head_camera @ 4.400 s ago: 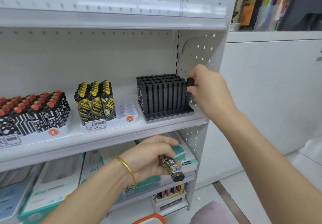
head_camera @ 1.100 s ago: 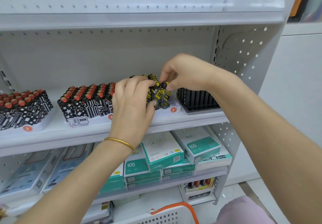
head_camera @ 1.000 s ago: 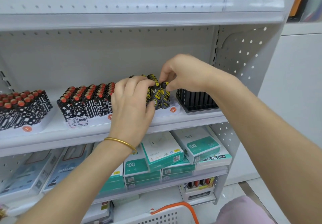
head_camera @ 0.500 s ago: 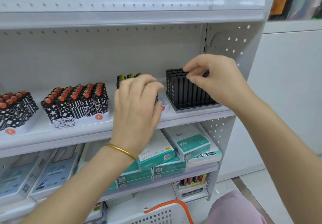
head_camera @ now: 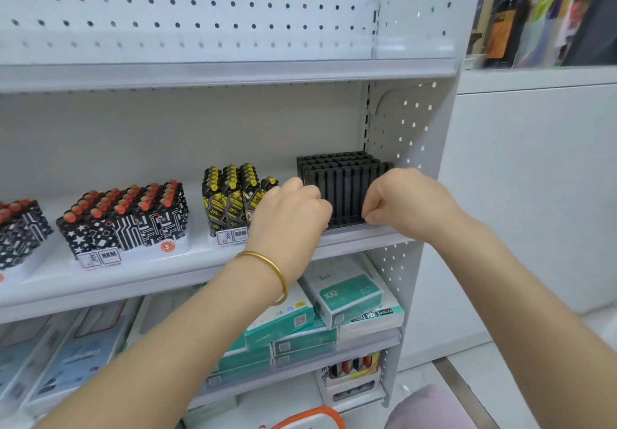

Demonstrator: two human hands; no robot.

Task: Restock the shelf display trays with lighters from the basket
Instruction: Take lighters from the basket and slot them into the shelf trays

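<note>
White metal formed the shelf unit [head_camera: 410, 128], its side wall standing just right of the black tray [head_camera: 347, 224], which both hands were working on. That tray sat on the middle shelf [head_camera: 167, 271], close to the front edge, so its upright black lighters [head_camera: 337, 161] faced a shopper. It looked full.

Below the tray lay stacked teal boxes [head_camera: 347, 295]. Well below it, at the bottom edge of the view, only the orange handle of the basket [head_camera: 310, 417] showed, and what it held was out of sight.

Left of the tray stood yellow-and-black lighters [head_camera: 227, 195], and farther left were red-capped lighters [head_camera: 133, 215], each set in its own white holder.

The left hand [head_camera: 290, 218] was at the tray's front left corner with its fingers curled. The fingertips were hidden, so I could not tell whether it gripped or only pressed. The right hand [head_camera: 400, 201] was at the front right corner, its fingers [head_camera: 370, 216] curled in tight and pinching the base lip. Neither hand held a loose lighter. One hand at each corner suggested the tray was being squared up or slid, since a push from one side alone would likely turn it. A gold bangle [head_camera: 267, 271] circled the left wrist, below and left of the tray.
</note>
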